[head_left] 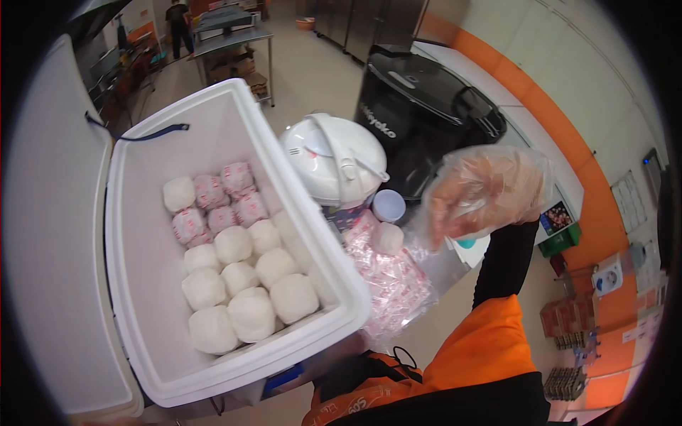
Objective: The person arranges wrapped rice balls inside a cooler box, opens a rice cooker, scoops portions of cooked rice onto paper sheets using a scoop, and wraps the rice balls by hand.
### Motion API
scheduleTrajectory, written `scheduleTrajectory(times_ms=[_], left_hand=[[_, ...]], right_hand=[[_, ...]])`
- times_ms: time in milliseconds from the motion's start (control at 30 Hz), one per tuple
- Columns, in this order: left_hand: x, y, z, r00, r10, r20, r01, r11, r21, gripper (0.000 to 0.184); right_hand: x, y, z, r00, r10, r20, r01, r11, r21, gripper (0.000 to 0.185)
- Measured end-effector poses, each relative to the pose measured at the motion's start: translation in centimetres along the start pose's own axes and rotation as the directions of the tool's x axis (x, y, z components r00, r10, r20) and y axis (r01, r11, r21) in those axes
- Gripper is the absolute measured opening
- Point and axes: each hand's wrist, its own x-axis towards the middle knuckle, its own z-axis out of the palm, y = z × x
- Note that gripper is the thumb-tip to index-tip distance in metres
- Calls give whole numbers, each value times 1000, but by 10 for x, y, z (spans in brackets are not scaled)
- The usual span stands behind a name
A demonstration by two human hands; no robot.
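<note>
My right hand [490, 188], in a loose clear plastic glove, is raised right of the rice cooker. Its fingers point downward, but blur and the wrinkled film hide whether they grip anything. Below and left of it lies a heap of red-and-white printed wrappers [391, 284] in clear plastic. A pale, whitish piece [388, 238] rests at the heap's upper end, beside a small lavender cup [388, 206]. An open white cooler box [142, 284] holds several plain white round bundles [251, 314] and several in red-printed wrapping [209, 192]. My left hand is out of view.
A white rice cooker [334, 160] stands against the box's right side, with a large black lidded container [426, 106] behind it. The box lid [53, 234] hangs open at left. Farther back are a steel table [231, 42] and a person [179, 28].
</note>
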Motion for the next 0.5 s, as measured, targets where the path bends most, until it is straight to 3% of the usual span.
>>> scheduleTrajectory(times_ms=[67,133,167,200,233,267,333,467,500], left_hand=[[0,1,5,1000,7,-18,-7,1000,-12,45],[0,1,11,999,22,-31,-22,1000,-10,44],[0,0,14,999,26,-33,-26,1000,-14,44],[-1,-2,17,999,33,-36,-34,999,-13,44],[-2,-4,19,998,40,-44,-40,999,-8,44],[-2,-8,21,998,46,-46,-47,999,0,44],[-2,-19,25,997,57,-49,-56,998,26,44],[-6,-31,17,996,74,-40,-71,994,86,44],[-5,-34,13,996,80,-37,-76,993,93,44]], right_hand=[[-50,78,-33,930,366,-34,-351,912,214,56],[-86,194,-55,720,694,10,-658,679,325,63],[-96,256,-60,608,794,1,-760,582,289,66],[-103,318,-60,539,839,-69,-821,542,176,70],[-107,370,-57,538,805,-249,-835,549,-28,77],[-111,421,-54,519,745,-420,-854,472,-218,85],[-113,499,-29,476,614,-629,-873,415,-257,93],[-102,499,-3,319,765,-560,-947,247,-203,88],[-98,499,-1,335,760,-556,-942,259,-214,79]])
